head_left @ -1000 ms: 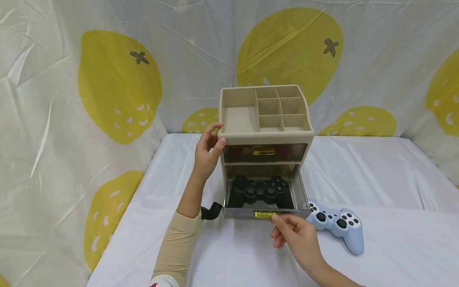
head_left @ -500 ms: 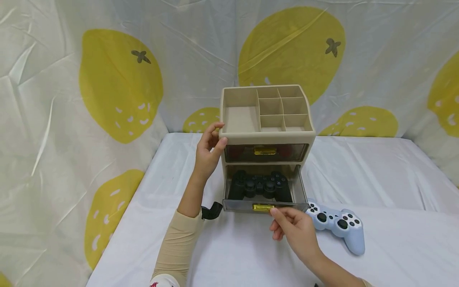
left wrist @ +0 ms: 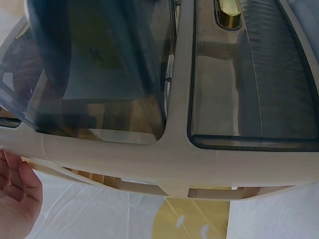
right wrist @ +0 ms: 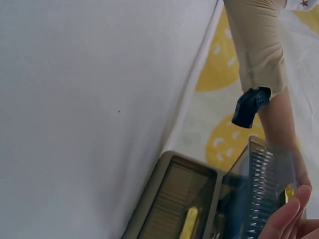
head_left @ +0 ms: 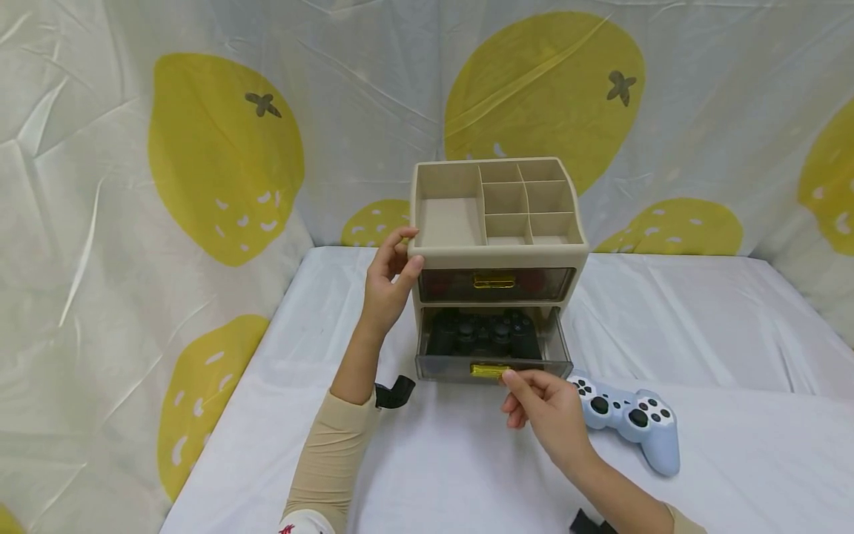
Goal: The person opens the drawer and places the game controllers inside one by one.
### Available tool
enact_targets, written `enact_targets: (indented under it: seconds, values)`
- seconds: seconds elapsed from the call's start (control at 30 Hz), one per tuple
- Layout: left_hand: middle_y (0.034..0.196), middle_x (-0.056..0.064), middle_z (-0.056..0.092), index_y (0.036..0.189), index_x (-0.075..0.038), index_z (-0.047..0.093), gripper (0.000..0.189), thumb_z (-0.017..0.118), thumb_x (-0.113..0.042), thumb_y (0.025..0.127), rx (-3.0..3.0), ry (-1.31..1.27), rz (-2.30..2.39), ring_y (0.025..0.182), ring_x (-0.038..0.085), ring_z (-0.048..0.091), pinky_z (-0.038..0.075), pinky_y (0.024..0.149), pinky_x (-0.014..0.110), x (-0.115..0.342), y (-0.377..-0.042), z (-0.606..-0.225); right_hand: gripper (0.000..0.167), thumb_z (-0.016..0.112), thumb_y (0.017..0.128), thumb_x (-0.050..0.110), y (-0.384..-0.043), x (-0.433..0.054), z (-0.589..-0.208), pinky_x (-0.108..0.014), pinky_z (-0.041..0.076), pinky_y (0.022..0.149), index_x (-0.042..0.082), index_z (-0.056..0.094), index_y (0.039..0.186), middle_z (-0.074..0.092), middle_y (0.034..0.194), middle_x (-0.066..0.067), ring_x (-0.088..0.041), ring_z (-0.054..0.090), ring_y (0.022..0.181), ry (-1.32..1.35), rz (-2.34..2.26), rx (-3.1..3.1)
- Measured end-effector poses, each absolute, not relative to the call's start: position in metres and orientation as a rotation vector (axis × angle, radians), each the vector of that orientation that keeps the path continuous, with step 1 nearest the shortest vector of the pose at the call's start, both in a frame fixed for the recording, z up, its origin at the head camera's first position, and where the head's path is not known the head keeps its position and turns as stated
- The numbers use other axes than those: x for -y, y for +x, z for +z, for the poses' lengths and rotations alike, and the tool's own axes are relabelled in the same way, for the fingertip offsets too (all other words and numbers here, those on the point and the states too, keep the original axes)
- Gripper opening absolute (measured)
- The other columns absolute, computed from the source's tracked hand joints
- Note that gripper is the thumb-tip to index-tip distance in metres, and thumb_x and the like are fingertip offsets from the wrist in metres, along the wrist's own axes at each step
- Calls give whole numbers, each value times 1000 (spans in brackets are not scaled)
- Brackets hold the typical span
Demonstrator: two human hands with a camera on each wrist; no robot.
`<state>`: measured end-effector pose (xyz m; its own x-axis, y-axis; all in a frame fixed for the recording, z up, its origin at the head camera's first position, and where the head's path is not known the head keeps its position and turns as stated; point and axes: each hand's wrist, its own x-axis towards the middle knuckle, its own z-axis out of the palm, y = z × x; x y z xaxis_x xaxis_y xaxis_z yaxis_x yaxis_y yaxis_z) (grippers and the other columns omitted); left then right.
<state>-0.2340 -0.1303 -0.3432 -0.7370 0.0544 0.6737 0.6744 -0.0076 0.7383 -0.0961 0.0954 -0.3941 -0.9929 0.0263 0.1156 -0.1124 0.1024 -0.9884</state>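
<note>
"On the white-covered tabletop (head_left: 434, 460), what is being handled?"

"A beige drawer organizer (head_left: 498, 256). Its left front edge is held by the left hand (head_left: 388, 289), while the gold handle (head_left: 488, 369) of the lower drawer (head_left: 443, 368) is held by the right hand (head_left: 548, 408)."

"How is each grip set?"

"On the right, the handle's right end is pinched between thumb and forefinger, with little gap left. On the left, the edge is straddled, the thumb laid at the front corner and the fingers bent at the side; how hard it is pressed cannot be told."

"Why are two holds used?"

"Presumably the body is steadied by the left, since it could be shifted when the drawer is worked. The handle is probably favoured because little else is offered by the smooth, clear front."

"And the black game controller (head_left: 482, 334)?"

"It is lodged inside the lower drawer, which stands partly out. It is laid widthwise, prongs toward the front, seemingly so that it is fitted between the side walls."

"The light blue game controller (head_left: 634, 419)?"

"It is placed on the tabletop, just beside the drawer's right front corner and partly hidden by the right hand. By that placing, the drawer's path seems to be kept free."
</note>
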Motion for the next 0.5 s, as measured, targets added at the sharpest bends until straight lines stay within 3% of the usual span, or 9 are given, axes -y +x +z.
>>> enact_targets:
  seconds: [0.23,0.5]
  values:
    - [86,-1,55,128,3,49,55,60,-36,92,1824,-752,-1791,75,15,49,41,71,27,130,-234,-343,25,64,94,17,-104,-96,-394,-29,53,50,-8,68,89,62,62,-10,-21,59,48,90,2009,2246]
    - [85,0,54,128,1,50,43,56,-19,91,1820,-757,-1785,75,15,49,41,71,27,130,-234,-343,25,64,94,18,-114,-98,-396,-28,53,51,-6,68,90,62,63,-9,-20,59,49,89,1988,2244]
